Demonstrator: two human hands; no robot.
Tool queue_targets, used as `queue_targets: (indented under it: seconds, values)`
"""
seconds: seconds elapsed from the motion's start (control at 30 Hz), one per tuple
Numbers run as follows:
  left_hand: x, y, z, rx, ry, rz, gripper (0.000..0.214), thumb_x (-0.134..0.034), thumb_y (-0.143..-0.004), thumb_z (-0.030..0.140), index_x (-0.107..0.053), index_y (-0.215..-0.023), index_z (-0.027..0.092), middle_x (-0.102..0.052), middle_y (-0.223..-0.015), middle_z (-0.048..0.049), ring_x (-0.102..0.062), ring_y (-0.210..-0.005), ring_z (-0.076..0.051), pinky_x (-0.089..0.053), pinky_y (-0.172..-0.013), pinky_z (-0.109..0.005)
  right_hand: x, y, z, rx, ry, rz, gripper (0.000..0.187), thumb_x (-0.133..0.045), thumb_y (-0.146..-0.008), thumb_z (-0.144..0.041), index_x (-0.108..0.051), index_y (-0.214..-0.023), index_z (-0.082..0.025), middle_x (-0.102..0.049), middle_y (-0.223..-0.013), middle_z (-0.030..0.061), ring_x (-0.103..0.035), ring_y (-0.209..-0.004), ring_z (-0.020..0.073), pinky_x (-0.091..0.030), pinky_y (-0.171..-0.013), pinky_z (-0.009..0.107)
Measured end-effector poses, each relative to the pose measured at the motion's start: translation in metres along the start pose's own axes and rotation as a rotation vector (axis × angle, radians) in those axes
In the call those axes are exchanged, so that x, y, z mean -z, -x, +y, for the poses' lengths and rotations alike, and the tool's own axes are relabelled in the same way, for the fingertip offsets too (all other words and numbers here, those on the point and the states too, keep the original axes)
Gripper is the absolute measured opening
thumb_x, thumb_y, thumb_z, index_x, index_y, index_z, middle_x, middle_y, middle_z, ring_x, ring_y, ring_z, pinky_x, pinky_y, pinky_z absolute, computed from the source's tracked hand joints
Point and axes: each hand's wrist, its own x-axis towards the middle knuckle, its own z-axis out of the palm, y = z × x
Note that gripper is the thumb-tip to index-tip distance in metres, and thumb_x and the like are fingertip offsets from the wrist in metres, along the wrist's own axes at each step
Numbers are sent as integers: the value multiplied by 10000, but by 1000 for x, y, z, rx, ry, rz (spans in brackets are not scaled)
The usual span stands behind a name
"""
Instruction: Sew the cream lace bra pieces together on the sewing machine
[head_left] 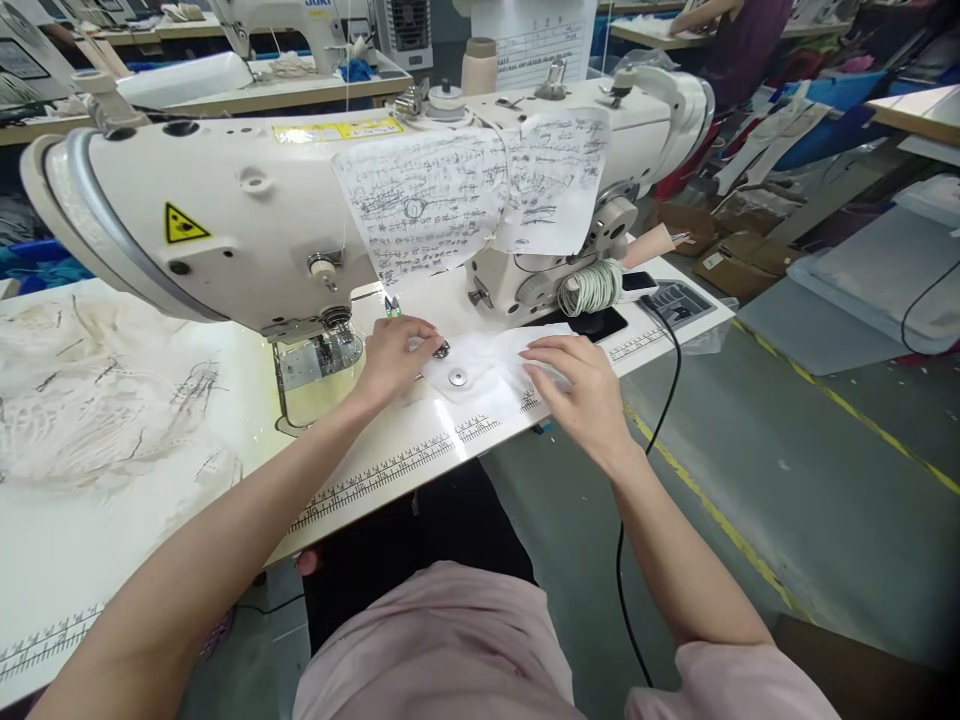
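Observation:
My left hand [397,358] is closed, with its fingertips on a small dark round metal piece [442,349] that looks like a bobbin. A shiny silver disc [457,377] lies just below it on a thin white cloth [487,362]. My right hand [581,392] rests at the right end of this cloth, fingers bent and apart, the thumb set away from them. Left of my left hand is the sewing machine's needle area [322,355]. Green-handled snips [392,306] stand behind that hand, partly hidden.
The white sewing machine [247,220] spans the table, with handwritten sheets [427,205] hanging from it. A coil of pale cord [591,288], a dark phone [600,324] and a black cable [675,370] are at the right. White lace fabric [97,390] covers the left side.

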Motion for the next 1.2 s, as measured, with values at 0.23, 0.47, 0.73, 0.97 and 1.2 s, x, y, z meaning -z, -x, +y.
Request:
queue_targets:
  seconds: [0.23, 0.47, 0.73, 0.97, 1.2]
  values:
    - [-2, 7, -8, 24, -101, 27, 121, -585, -890, 287, -670, -841, 216, -684, -1104, -53, -455, -1194, -326, -314, -1018, -554, -24, -4, -21, 163, 105, -395, 116, -603, -922, -294, -671, -934, -200, -679, -951, 26, -571, -900, 187, -346, -775, 353]
    - [10, 24, 8, -116, -166, 20, 123, -572, -907, 219, -641, -1009, 211, -681, -1056, -50, -531, -1105, -276, -367, -974, -480, -29, -18, -23, 116, 55, -373, 126, -523, -958, -219, -621, -878, -205, -686, -875, -6, -562, -819, 156, -330, -767, 333]
    - [3, 41, 11, -229, -296, -67, 120, -608, -917, 304, -641, -899, 190, -709, -910, -18, -623, -886, -225, -352, -911, -427, -59, -41, -25, 99, 111, -297, 157, -508, -947, -220, -640, -863, -208, -678, -876, 12, -564, -856, 178, -331, -776, 345]
    - [-5, 38, 2, -256, -303, -92, 164, -522, -955, 239, -677, -925, 193, -695, -958, -24, -606, -929, -225, -365, -882, -417, -58, -18, -29, 256, 166, -263, 267, -429, -995, -233, -682, -1066, -190, -657, -947, 62, -549, -826, 173, -376, -729, 339]
    - [4, 61, 0, -478, -462, -63, 293, -435, -984, 188, -720, -1050, 209, -698, -1158, -72, -601, -1067, -265, -397, -945, -478, -41, -3, -27, 280, 150, -361, 275, -476, -982, -266, -642, -1193, -212, -651, -1185, 72, -570, -1041, 204, -431, -827, 377]
